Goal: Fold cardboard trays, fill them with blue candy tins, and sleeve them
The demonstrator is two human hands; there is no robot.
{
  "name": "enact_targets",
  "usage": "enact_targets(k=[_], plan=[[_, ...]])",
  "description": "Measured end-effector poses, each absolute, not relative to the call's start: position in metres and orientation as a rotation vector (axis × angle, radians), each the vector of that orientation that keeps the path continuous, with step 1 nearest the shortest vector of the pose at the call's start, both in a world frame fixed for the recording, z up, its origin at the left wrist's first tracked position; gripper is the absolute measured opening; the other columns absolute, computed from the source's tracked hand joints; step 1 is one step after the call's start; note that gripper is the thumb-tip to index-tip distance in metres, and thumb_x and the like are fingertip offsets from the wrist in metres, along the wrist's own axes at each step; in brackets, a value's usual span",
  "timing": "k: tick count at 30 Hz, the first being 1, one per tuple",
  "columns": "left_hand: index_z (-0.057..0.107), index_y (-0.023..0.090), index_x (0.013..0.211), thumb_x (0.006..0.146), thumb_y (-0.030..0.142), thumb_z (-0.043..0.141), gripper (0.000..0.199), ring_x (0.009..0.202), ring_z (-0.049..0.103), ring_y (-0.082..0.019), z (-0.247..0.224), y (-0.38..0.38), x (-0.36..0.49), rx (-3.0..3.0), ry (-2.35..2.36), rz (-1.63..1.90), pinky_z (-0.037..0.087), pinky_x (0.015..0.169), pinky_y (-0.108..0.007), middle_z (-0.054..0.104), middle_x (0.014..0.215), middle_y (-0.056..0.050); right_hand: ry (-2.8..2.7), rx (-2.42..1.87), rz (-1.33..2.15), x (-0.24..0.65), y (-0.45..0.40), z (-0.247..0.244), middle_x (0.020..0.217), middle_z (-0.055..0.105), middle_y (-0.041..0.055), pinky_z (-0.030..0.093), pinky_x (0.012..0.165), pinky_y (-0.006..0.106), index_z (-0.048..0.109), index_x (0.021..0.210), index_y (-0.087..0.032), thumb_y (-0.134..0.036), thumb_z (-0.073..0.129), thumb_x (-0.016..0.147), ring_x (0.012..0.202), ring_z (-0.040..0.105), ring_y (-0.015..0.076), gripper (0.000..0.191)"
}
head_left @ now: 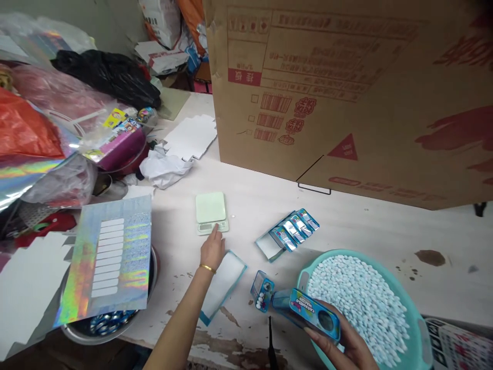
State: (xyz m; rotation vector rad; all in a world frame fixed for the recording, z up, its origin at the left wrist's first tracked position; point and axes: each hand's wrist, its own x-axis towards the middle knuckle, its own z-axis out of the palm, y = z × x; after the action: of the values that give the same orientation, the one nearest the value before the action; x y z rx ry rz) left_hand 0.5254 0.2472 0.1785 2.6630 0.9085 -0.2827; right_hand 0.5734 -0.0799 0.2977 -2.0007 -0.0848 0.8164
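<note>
My left hand (213, 251) reaches over the table with its index finger stretched onto the button panel of a small pale green digital scale (210, 207). It holds nothing. In my right hand (342, 341) is a blue candy box (314, 314) with printed lettering and a dark round window, gripped between thumb and fingers and tilted. Close to its left end stands a smaller blue box (263, 291) with white pieces pictured or visible on it. An open blue-edged tray (242, 264) lies below my left hand. Several blue boxes (295, 228) lie in another tray (269, 247).
A turquoise basin (418, 329) full of pale candies (358, 303) stands at the right. The large cardboard box (277, 139) blocks the back. At the left, a holographic sheet (134, 257) lies over a metal bowl (92, 336), near piled plastic bags (108, 77) and white card (192, 136).
</note>
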Motion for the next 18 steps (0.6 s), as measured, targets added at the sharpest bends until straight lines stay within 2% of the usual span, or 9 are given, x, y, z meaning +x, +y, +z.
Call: enact_targets(k=[4, 7, 11, 14, 18], plan=[[0.057, 0.016, 0.103, 0.089, 0.022, 0.046, 0.018, 0.106, 0.061, -0.024, 0.175, 0.239, 0.534, 2.657, 0.965, -0.427, 0.053, 0.083, -0.038, 0.032, 0.15, -0.011, -0.091, -1.968, 0.823, 0.574, -0.071, 0.303, 0.113, 0.067, 0.0034, 0.046, 0.094, 0.02, 0.061, 0.115, -0.023, -0.052, 0.067, 0.074, 0.106, 0.062, 0.0208, 0.051], [0.056, 0.016, 0.106, 0.089, 0.024, 0.048, 0.021, 0.109, 0.06, -0.024, 0.176, 0.24, 0.537, 2.59, 1.008, -0.418, 0.052, 0.085, -0.037, 0.033, 0.15, -0.013, -0.094, -1.97, 0.819, 0.575, -0.066, 0.305, 0.108, 0.068, 0.0021, 0.047, 0.091, 0.019, 0.062, 0.112, -0.024, -0.052, 0.068, 0.074, 0.102, 0.063, 0.0198, 0.048], [0.054, 0.016, 0.115, 0.088, 0.024, 0.048, 0.029, 0.111, 0.059, -0.026, 0.174, 0.243, 0.541, 2.522, 1.052, -0.35, 0.052, 0.087, -0.039, 0.042, 0.144, -0.015, -0.163, -1.98, 0.795, 0.577, -0.064, 0.299, 0.106, 0.069, 0.0035, 0.05, 0.09, 0.024, 0.062, 0.111, -0.023, -0.05, 0.067, 0.075, 0.099, 0.064, 0.022, 0.045], [0.057, 0.016, 0.111, 0.085, 0.021, 0.051, 0.027, 0.107, 0.061, -0.027, 0.172, 0.245, 0.542, 2.483, 1.043, -0.363, 0.052, 0.085, -0.04, 0.043, 0.143, -0.016, -0.335, -1.979, 0.825, 0.581, -0.06, 0.291, 0.108, 0.068, 0.005, 0.052, 0.089, 0.025, 0.06, 0.116, -0.022, -0.045, 0.064, 0.08, 0.098, 0.064, 0.0217, 0.042], [0.053, 0.017, 0.119, 0.087, 0.025, 0.051, 0.033, 0.087, 0.065, -0.02, 0.19, 0.244, 0.531, 2.248, 0.943, -0.087, 0.052, 0.08, -0.036, 0.06, 0.123, -0.013, -0.704, -1.967, 0.839, 0.597, -0.04, 0.285, 0.117, 0.064, 0.0064, 0.051, 0.091, 0.027, 0.054, 0.122, -0.023, -0.033, 0.058, 0.086, 0.105, 0.062, 0.02, 0.038]])
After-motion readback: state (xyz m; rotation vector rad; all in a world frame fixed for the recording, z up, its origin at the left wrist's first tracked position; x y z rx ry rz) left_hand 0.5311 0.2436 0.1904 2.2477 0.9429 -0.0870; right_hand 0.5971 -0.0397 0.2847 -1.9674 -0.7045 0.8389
